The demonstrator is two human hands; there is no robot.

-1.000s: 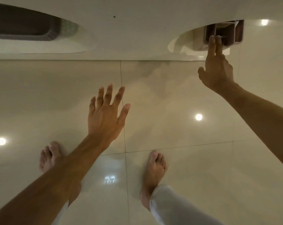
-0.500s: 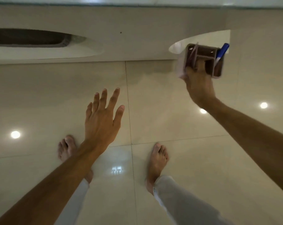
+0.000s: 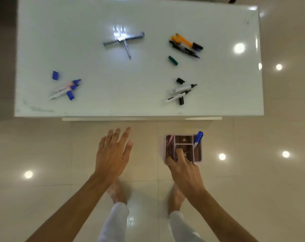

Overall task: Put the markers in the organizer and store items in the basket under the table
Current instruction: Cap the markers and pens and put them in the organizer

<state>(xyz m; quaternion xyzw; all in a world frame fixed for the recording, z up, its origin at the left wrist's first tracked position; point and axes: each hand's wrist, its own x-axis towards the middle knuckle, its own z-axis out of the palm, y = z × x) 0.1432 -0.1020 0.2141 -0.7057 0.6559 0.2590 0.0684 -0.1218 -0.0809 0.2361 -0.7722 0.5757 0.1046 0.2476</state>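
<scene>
Lower right of centre: right hand [image 3: 183, 169], fingers curled over the near rim of the pink organizer [image 3: 184, 147], gripping it in the air above the floor, just short of the table [image 3: 113, 105] edge. One blue-capped marker [image 3: 198, 138] stands in its right compartment.

Lower centre: left hand [image 3: 113, 154], fingers spread and straight, holding nothing.

Upper half, on the table: blue markers [image 3: 65, 89] with loose caps at left; black-tipped markers [image 3: 180, 92] with caps at right; orange and black markers [image 3: 185, 45] upper right; green cap [image 3: 173, 60]; metal tool [image 3: 123, 41] at centre.

Step in hand, as judged: bringing the organizer up to the table. Next move calls for setting it down level near the markers.

Change: half a second ago the view showed the table's underside; now its top shows, and the organizer sits lower in frame.
</scene>
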